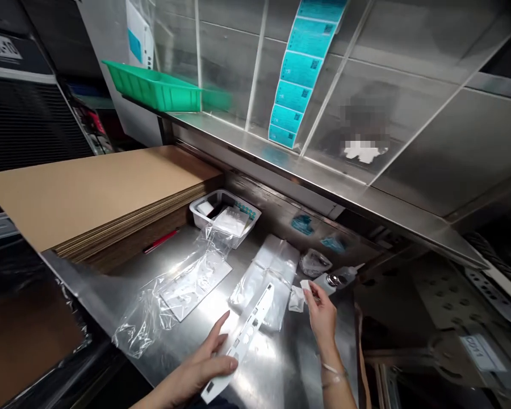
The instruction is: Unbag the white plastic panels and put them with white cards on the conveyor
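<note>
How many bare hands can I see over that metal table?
2: the left hand at bottom centre, holding a long white strip, and the right hand to its right, pinching a small white piece. None seem hidden.

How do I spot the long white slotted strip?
Start at the steel tabletop and find the left hand over its near part. That hand holds the white strip, slanting away toward the clear bags. Unlike those wide, glossy bags, it is narrow with a row of cutouts.

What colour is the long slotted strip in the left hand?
The strip: white, head view.
</note>
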Motion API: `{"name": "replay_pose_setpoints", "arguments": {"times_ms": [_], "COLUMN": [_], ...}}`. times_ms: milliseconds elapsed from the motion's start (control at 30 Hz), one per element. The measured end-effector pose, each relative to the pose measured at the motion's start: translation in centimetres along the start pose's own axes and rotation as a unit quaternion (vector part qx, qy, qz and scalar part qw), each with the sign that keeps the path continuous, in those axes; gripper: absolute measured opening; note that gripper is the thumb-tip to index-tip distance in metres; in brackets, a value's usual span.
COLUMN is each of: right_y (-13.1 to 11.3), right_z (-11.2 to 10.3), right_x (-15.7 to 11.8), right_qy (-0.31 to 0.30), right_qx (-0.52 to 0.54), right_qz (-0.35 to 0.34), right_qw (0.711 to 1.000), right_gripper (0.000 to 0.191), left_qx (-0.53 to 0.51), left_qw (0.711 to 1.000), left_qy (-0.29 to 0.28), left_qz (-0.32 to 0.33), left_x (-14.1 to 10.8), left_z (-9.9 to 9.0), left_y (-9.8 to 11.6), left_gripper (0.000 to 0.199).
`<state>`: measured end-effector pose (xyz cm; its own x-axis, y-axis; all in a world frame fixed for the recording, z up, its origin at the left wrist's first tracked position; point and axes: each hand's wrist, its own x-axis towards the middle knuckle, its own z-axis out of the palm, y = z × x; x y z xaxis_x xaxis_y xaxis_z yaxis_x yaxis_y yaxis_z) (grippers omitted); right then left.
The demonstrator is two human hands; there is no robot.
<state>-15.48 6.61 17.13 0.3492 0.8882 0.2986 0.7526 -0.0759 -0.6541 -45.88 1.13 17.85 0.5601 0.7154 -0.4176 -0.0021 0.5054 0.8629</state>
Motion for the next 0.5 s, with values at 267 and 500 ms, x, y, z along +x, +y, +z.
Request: {"name": "replay_pose_setpoints", "arguments": {"times_ms": [267,500], "right_y": [-12.2,-11.5], "right_z": [-1.6,-0.2], "right_x": [-3.8,-4.9], "right_qy": [-0.149,-0.158], "right_qx": [0.01,0.049], "right_qz": [-0.31,-0.349], "right_qw": [0.939,0.922], "right_gripper": [0.027,0.037], "left_qx": [0.021,-0.003], "left_qw": [0.999,1.0], "left_qy": [0.002,-0.004], "left_qz": [-0.024,-0.012], "left_x": [0.5,0.2], "left_z": [-0.4,-0.8], "left_y": [1.9,2.2], "left_gripper": [0.095,0.091]}}
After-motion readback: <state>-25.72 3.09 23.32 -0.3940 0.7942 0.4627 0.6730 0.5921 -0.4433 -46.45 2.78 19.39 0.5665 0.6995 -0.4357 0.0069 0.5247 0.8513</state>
